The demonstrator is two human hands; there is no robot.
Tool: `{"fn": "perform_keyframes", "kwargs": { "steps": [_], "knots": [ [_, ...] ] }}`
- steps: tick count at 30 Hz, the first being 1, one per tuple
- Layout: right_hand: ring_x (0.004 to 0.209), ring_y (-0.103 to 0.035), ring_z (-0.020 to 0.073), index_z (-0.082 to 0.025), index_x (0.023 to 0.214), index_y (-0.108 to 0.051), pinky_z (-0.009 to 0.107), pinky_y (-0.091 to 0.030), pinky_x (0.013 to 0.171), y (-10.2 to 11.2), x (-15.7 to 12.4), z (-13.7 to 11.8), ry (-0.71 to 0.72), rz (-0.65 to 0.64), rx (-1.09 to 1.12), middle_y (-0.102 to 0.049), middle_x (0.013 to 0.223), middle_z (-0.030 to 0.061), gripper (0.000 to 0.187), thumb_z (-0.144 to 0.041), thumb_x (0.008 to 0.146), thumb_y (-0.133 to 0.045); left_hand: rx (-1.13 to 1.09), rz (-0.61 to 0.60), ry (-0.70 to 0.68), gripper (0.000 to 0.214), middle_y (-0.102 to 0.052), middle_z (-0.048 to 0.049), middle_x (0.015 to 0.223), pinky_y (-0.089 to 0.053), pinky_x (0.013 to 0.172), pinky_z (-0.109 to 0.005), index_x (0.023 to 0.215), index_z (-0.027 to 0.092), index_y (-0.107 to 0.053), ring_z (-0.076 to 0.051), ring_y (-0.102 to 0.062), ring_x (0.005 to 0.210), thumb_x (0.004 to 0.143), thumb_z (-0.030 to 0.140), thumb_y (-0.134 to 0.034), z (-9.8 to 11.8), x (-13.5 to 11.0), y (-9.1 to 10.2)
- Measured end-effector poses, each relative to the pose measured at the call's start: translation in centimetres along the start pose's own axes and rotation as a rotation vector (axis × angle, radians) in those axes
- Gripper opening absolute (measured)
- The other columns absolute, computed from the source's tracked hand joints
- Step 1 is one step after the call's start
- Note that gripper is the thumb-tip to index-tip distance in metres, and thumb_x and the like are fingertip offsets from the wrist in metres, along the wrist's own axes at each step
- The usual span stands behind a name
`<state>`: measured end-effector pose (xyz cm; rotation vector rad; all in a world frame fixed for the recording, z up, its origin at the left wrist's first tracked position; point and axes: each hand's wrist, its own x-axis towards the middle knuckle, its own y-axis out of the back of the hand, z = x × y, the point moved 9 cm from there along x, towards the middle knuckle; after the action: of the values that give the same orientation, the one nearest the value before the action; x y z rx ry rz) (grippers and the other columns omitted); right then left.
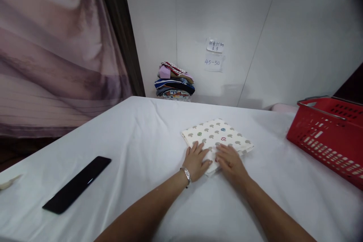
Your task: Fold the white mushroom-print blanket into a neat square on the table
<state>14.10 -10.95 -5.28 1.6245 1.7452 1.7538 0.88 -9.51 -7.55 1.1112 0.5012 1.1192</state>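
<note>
A white cloth [211, 136] with grey mushroom prints and a few green, blue and pink ones lies folded flat on the white-covered table [147, 151]. My left hand [196, 162] rests on its near left edge, fingers spread, a silver bracelet at the wrist. On the near right part of the cloth lies my right hand [231, 162], its fingers stretched out and slightly bent. Both palms face down, and neither hand grips the fabric. Part of the near corner shows between the two hands.
A black flat panel [78, 185] lies at the left. At the right stands a red plastic basket [326, 136] with a metal handle. Folded fabrics [175, 81] are stacked by the wall behind the table. A pinkish curtain [59, 45] hangs at the left.
</note>
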Motion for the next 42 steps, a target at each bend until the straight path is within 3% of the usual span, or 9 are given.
{"fn": "perform_keyframes", "kwargs": {
  "steps": [5, 9, 12, 15, 18, 21, 28, 33, 42],
  "knots": [
    [0.125, -0.038, 0.0294, -0.017, 0.105, -0.064, 0.052, -0.032, 0.099, 3.7, -1.4, 8.6, -0.290, 0.227, -0.142, -0.051, 0.128, 0.0127, 0.035, -0.039, 0.084, -0.046, -0.006, -0.081, -0.021, 0.074, -0.021, -0.0058, 0.148, -0.016, 0.104, -0.061, 0.137, 0.030, -0.033, -0.033, -0.009, 0.136, 0.073, 0.066, -0.047, 1.5, -0.8, -1.1],
    [0.123, -0.039, 0.0307, -0.016, 0.115, -0.059, 0.050, -0.035, 0.098, 4.2, -3.5, 13.7, -0.563, 0.224, -0.076, -0.046, 0.132, 0.0143, 0.049, -0.049, 0.082, -0.045, 0.061, -0.068, -0.091, 0.067, -0.022, -0.0059, 0.148, -0.016, 0.102, -0.063, 0.137, 0.030, -0.032, -0.033, -0.009, 0.136, 0.076, 0.050, -0.053, 2.5, -1.0, -1.8],
    [0.105, -0.054, 0.0267, -0.017, 0.114, -0.060, 0.043, -0.042, 0.091, 4.2, -4.0, 14.4, -0.645, 0.223, 0.087, -0.058, 0.118, 0.0119, 0.051, -0.052, 0.079, -0.047, 0.122, -0.051, -0.127, 0.063, -0.027, -0.0068, 0.146, -0.014, 0.102, -0.063, 0.135, 0.029, -0.035, -0.032, -0.012, 0.135, 0.076, 0.035, -0.056, 2.1, -0.6, -1.3],
    [0.080, -0.059, 0.0211, -0.017, 0.110, -0.062, 0.035, -0.047, 0.073, 4.3, -4.0, 13.8, -0.723, 0.221, 0.211, -0.065, 0.092, 0.0075, 0.051, -0.054, 0.077, -0.049, 0.188, -0.041, -0.063, 0.062, -0.034, -0.0068, 0.143, -0.009, 0.105, -0.061, 0.129, 0.030, -0.043, -0.030, -0.017, 0.135, 0.070, 0.022, -0.060, -0.5, 0.1, 0.6],
    [0.059, -0.054, 0.0156, -0.015, 0.110, -0.061, 0.028, -0.043, 0.056, 3.7, -3.6, 12.5, -0.752, 0.167, 0.310, -0.059, 0.064, 0.0005, 0.053, -0.054, 0.077, -0.049, 0.223, -0.032, 0.091, 0.060, -0.039, -0.0030, 0.140, -0.009, 0.106, -0.059, 0.123, 0.033, -0.050, -0.028, -0.021, 0.134, 0.068, 0.011, -0.056, -4.6, 0.3, 3.0],
    [0.054, -0.050, 0.0134, -0.018, 0.107, -0.062, 0.026, -0.041, 0.053, 3.1, -2.7, 10.8, -0.680, 0.077, 0.254, -0.056, 0.059, -0.0020, 0.047, -0.054, 0.079, -0.047, 0.195, -0.052, 0.145, 0.061, -0.036, -0.0011, 0.142, -0.011, 0.106, -0.058, 0.124, 0.033, -0.049, -0.028, -0.022, 0.134, 0.068, 0.012, -0.055, -6.9, 0.0, 3.9],
    [0.101, -0.053, 0.0238, -0.021, 0.106, -0.061, 0.036, -0.048, 0.078, 5.0, -0.7, 5.0, -0.284, 0.177, -0.062, -0.059, 0.110, 0.0095, 0.035, -0.043, 0.086, -0.043, 0.100, 0.055, -0.091, 0.041, -0.044, -0.0042, 0.137, -0.010, 0.108, -0.053, 0.118, 0.028, -0.054, -0.026, -0.025, 0.133, 0.078, 0.033, -0.058, -3.3, -0.2, 3.1],
    [0.102, -0.055, 0.0227, -0.023, 0.113, -0.058, 0.039, -0.044, 0.087, 1.6, -0.1, 0.3, 0.020, -0.076, -0.071, -0.061, 0.111, 0.0080, 0.033, -0.037, 0.086, -0.047, 0.051, 0.097, -0.147, 0.032, -0.052, -0.0041, 0.129, -0.013, 0.109, -0.047, 0.115, 0.027, -0.057, -0.022, -0.037, 0.126, 0.085, 0.036, -0.051, -2.0, -0.2, 2.7],
    [0.092, -0.057, 0.0204, -0.024, 0.105, -0.062, 0.036, -0.046, 0.079, 0.6, 0.1, -0.1, 0.004, -0.124, -0.081, -0.062, 0.101, 0.0071, 0.026, -0.026, 0.089, -0.042, 0.022, 0.198, -0.195, 0.021, -0.061, -0.0001, 0.115, -0.029, 0.101, -0.042, 0.103, 0.027, -0.062, -0.019, -0.048, 0.113, 0.088, 0.030, -0.048, -1.5, 0.0, 2.6]
  ]
}}
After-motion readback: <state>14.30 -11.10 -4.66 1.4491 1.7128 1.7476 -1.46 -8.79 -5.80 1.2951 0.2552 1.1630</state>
